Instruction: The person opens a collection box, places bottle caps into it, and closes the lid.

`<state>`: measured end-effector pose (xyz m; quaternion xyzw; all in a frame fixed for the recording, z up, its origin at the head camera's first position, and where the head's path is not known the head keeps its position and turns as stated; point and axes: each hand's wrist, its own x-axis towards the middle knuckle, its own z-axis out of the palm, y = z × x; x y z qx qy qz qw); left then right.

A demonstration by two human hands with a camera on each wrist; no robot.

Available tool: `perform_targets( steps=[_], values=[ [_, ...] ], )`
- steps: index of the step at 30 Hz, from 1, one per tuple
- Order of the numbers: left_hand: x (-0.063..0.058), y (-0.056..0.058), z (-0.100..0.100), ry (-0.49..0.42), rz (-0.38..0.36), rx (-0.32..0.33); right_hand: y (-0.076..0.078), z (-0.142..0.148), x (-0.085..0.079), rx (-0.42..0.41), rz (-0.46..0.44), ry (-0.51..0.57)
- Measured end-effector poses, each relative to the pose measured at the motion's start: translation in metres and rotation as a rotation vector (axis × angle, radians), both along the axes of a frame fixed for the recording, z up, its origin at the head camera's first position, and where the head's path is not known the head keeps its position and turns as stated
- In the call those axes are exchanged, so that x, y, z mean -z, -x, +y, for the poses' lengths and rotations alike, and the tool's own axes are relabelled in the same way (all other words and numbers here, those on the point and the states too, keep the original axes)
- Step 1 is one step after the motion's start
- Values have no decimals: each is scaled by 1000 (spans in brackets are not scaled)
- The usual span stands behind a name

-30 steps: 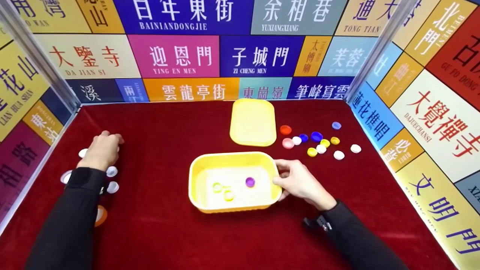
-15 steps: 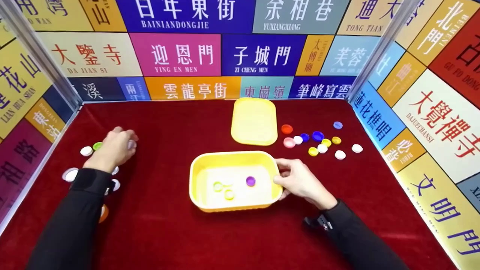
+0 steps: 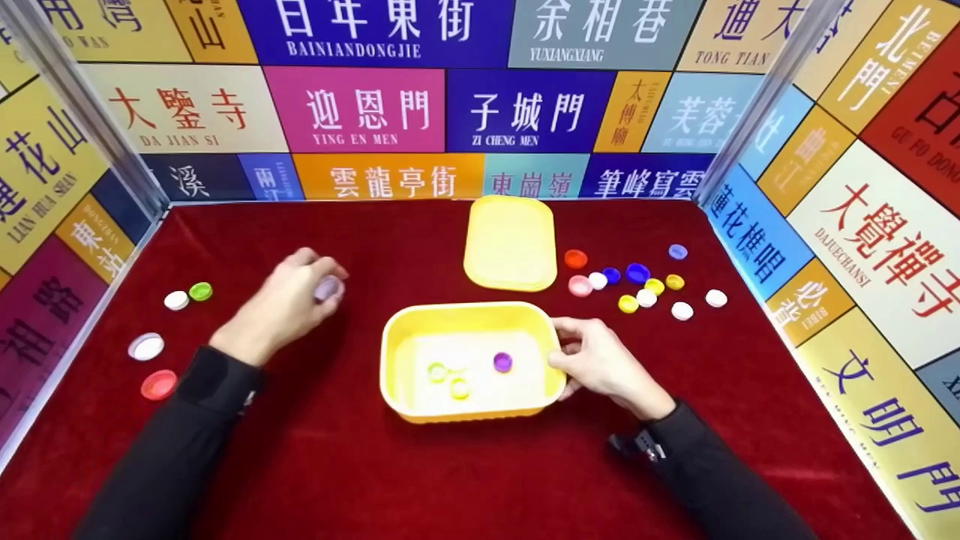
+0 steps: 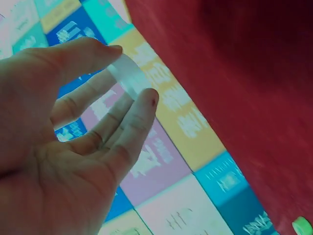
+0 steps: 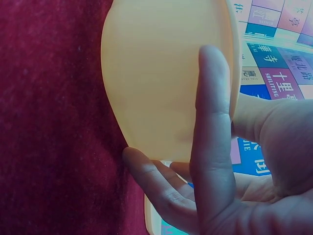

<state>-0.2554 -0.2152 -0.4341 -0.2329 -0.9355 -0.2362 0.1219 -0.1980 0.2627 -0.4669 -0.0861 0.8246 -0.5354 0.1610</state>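
"Quick, what's changed?"
"My left hand [image 3: 285, 306] has shifted right, nearer the yellow tub [image 3: 465, 321]; its fingers pinch a pale cap [image 3: 328, 289], off the counter [image 3: 337, 465]."
"Right hand [image 3: 606, 364]?"
"Same spot, fingers gripping the tub's right end, mid-counter."
"Anything uncovered?"
"Red cap [image 3: 159, 385], left side, out from behind my sleeve [image 3: 165, 442]."
"Meaning?"
"Mid-carry, I'd judge. Pale cap's outside the tub, left of it."
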Motion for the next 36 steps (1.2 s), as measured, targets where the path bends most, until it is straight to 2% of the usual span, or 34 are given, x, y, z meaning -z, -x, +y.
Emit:
perform_targets(
  steps=[5,9,13,17,21,27,36],
  values=[
    [-4,-14,31,-4,62,79,0,0,-1,-1,3,-6],
    [-5,-28,54,9,104,176,0,0,-1,-1,5,4],
    [-3,-42,75,69,114,277,0,0,-1,-1,5,6],
    [3,-51,91,159,127,331,1,-1,0,3,15,-12],
    [9,-56,101,218,116,348,1,-1,0,2,14,-19],
    [15,-59,107,235,76,334,1,0,0,-2,15,-19],
    [15,-61,108,257,57,316,1,0,1,-2,6,-11]
  ],
)
